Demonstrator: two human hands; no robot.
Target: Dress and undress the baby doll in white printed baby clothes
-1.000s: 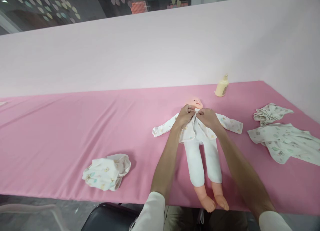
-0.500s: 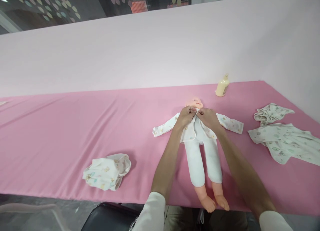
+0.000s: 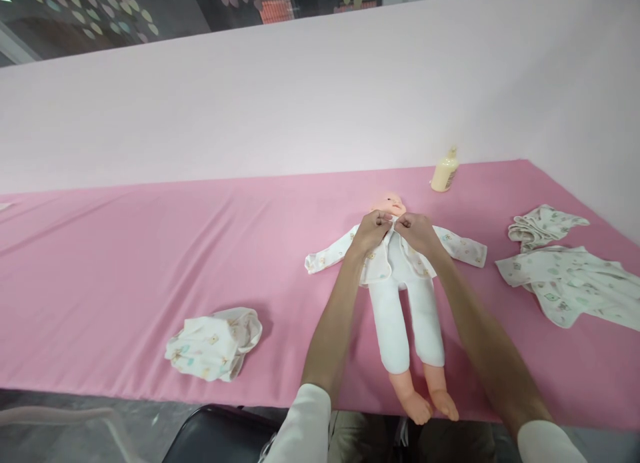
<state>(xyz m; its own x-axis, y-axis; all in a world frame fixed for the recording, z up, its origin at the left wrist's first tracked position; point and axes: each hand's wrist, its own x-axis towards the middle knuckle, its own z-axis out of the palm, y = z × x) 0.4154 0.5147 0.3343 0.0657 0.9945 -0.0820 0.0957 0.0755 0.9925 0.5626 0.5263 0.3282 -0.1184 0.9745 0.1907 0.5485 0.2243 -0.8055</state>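
A baby doll (image 3: 404,316) lies on its back, feet towards me, its head partly hidden behind my hands. It wears a white patterned baby jacket (image 3: 375,268), with both sleeves spread to the sides and the lower front parted over the white body. At the collar, my left hand (image 3: 373,231) pinches one front edge of the jacket. My right hand (image 3: 416,233) pinches the other edge, close beside the left fingertips. The small fastening between the fingers is too hidden to make out.
A folded patterned garment (image 3: 215,344) lies left on the pink tablecloth (image 3: 125,269). Two leaf-print garments, one bunched (image 3: 545,226) and one spread (image 3: 575,283), lie right. A pale yellow pump bottle (image 3: 445,171) stands behind the doll near the white wall (image 3: 280,109). A black chair (image 3: 220,436) is below the edge.
Both hands stay at the jacket's collar, with only slight finger movement. The doll and the other garments have not moved.
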